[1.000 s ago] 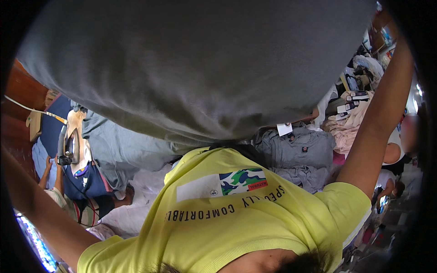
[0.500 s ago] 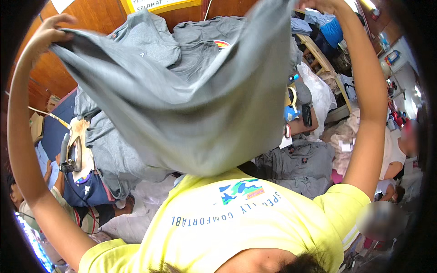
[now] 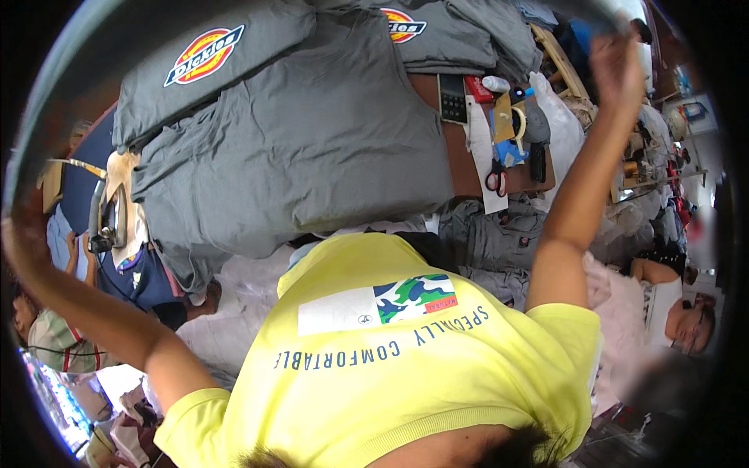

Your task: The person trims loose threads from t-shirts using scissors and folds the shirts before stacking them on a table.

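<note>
A blurred grey cloth (image 3: 43, 97), raised high, sweeps along the upper left rim of the picture. My left forearm reaches out to the left rim, and its hand is out of sight there. Up at the top right, my right hand (image 3: 616, 66) is lifted and smeared, its fingers closed at a grey edge of the cloth. Below lie grey shirts: a broad plain one (image 3: 304, 148) spread across the table, a folded one with a round coloured print (image 3: 226, 35) behind it, and another printed one (image 3: 449, 39) at the back.
On the brown table (image 3: 464, 160) to the right lie scissors (image 3: 496, 179), a tape roll (image 3: 520, 125) and a dark calculator-like device (image 3: 452, 100). An iron (image 3: 105, 222) stands at left, near a person in a striped shirt (image 3: 58, 335). Another person (image 3: 663, 304) sits at right.
The grey cloth has swung up from in front of me to above the view, uncovering the shirts on the table. My left hand has passed out of sight; my right hand has shifted outward.
</note>
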The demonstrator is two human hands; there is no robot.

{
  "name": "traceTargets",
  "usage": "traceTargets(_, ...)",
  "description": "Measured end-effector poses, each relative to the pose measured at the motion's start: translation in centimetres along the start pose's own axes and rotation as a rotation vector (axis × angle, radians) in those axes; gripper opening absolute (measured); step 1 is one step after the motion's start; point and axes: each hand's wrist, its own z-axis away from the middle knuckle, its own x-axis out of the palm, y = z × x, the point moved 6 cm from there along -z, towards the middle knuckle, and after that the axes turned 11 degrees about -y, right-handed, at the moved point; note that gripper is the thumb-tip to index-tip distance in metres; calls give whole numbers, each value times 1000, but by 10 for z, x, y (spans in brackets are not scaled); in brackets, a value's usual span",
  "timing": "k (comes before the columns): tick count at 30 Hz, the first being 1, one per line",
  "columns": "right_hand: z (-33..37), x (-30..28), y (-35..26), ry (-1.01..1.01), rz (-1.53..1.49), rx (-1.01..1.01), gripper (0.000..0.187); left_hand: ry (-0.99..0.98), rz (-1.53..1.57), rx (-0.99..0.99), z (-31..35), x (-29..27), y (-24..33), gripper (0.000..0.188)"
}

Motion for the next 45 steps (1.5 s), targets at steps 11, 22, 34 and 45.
traceTargets(11, 368, -32, 262, 909, -13, 716, 31, -21, 81, -999, 348, 94, -293, 23)
traceTargets(22, 362, -19, 243, 989, 165, 896, 32, 205, 320, -1155, 322, 132, -245, 23)
traceTargets(34, 375, -39, 247, 906, 214, 977, 41, 286, 305, -1134, 342, 115, -274, 19)
traceTargets(45, 373, -51, 242, 795, 124, 1077, 36, 258, 462, -1164, 343, 115, -267, 30)
